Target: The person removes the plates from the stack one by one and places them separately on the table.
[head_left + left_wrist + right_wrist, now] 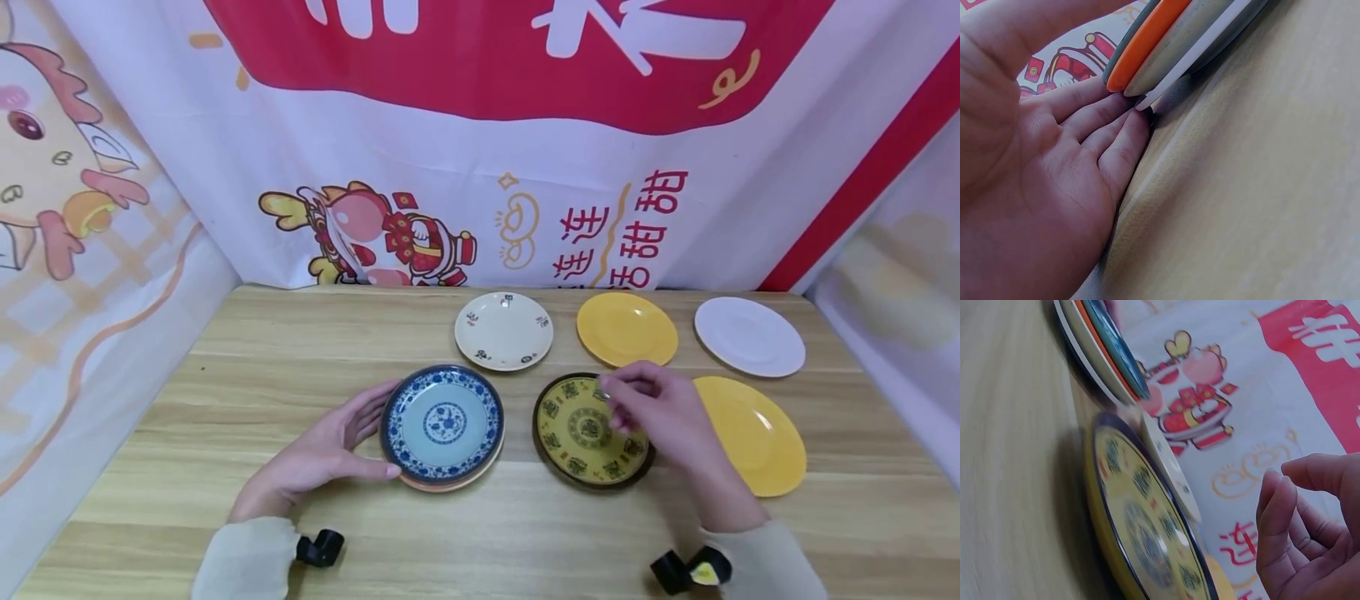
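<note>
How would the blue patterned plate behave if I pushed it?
The blue patterned plate would probably stay stiff, judging by its evenly round shape. It might slide since it rests on the orange plate. Rolling seems unlikely while it lies flat.

Head view looks forward and down on the table (465, 550); low, close, tilted wrist views share the plate stack (442, 427)

On the table (465, 546) I saw a plate stack (442, 429), with the left hand (328, 452) against its left side. To the right of this stack lay the near-middle plate (573, 433), and the right hand (662, 410) was above its right part. Further right lay the near-right plate (759, 437). Behind these I saw, from left to right, the back-left plate (503, 333), the back-middle plate (627, 328) and the back-right plate (750, 337). The cloth backdrop (465, 154) hung behind them all.
</note>
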`<state>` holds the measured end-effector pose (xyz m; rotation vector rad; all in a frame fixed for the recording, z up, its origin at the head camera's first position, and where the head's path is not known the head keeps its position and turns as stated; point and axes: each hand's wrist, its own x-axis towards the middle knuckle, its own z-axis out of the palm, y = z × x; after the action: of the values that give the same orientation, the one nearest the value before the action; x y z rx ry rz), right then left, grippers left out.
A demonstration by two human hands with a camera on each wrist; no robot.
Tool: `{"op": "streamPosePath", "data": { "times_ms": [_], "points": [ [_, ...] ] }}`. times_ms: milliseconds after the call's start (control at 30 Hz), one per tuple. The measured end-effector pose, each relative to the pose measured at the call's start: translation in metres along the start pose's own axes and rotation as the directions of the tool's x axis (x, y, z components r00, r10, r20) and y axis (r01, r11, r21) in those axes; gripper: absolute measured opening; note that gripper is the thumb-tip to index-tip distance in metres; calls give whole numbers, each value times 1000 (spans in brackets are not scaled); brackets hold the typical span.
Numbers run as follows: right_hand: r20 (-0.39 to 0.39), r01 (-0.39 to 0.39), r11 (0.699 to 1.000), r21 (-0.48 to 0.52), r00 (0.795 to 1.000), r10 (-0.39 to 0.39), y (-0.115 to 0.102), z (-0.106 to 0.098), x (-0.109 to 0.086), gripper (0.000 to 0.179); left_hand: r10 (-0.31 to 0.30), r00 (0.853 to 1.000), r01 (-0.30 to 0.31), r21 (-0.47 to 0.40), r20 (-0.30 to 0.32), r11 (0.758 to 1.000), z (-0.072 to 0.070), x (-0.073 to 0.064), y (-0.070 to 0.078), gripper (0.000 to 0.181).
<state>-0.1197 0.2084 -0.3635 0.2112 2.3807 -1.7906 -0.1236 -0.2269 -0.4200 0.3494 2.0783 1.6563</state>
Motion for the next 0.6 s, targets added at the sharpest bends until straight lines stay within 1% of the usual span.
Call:
{"op": "streamPosePath", "data": {
  "times_ms": [133,300,367,600],
  "points": [
    [36,12,1000,28,999,-13,-4,21,2,29,-2,1000,2,-7,4,1000,0,0,0,111],
    [65,-7,998,65,998,2,-3,38,6,26,-4,1000,4,-13,9,1000,1,1,-1,110],
    [76,-15,998,63,997,10,-2,44,7,26,-3,1000,3,-13,10,1000,1,1,-1,110],
    [118,2,999,54,993,-9,-4,66,10,27,5,1000,-5,-3,-2,1000,1,2,0,112]
  ]
}}
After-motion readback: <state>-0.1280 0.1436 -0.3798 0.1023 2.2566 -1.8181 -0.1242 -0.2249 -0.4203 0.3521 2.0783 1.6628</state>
